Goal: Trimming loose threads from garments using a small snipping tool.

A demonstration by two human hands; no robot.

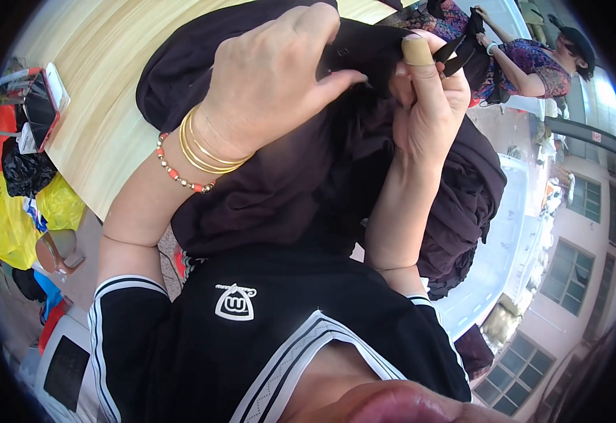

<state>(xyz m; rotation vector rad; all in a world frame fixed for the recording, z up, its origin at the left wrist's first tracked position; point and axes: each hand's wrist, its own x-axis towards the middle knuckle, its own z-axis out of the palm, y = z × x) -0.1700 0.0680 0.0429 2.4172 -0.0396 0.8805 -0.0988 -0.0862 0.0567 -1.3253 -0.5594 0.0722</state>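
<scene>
A dark brown-black cloth garment (259, 187) is bunched over my lap and the table edge. Over its upper part is my left hand (280, 77), with gold bangles and a beaded bracelet at the wrist. Its thumb stretches away from the bent fingers, with cloth showing in the gap; some fingertips are hidden. My right hand (431, 92) is closed, pinching the cloth near its upper edge between the thumb and fingers. Yellowish tape wraps that thumb. Small black thread snips (452, 58) stick out from the same hand, blades pointing up and right.
A pale wood-grain table (89, 106) spreads at the upper left. Yellow plastic bags (12, 218) and a black bag (26, 169) sit left. At right is a white plastic tub (502, 247). Another person (533, 63) handles dark cloth at the upper right.
</scene>
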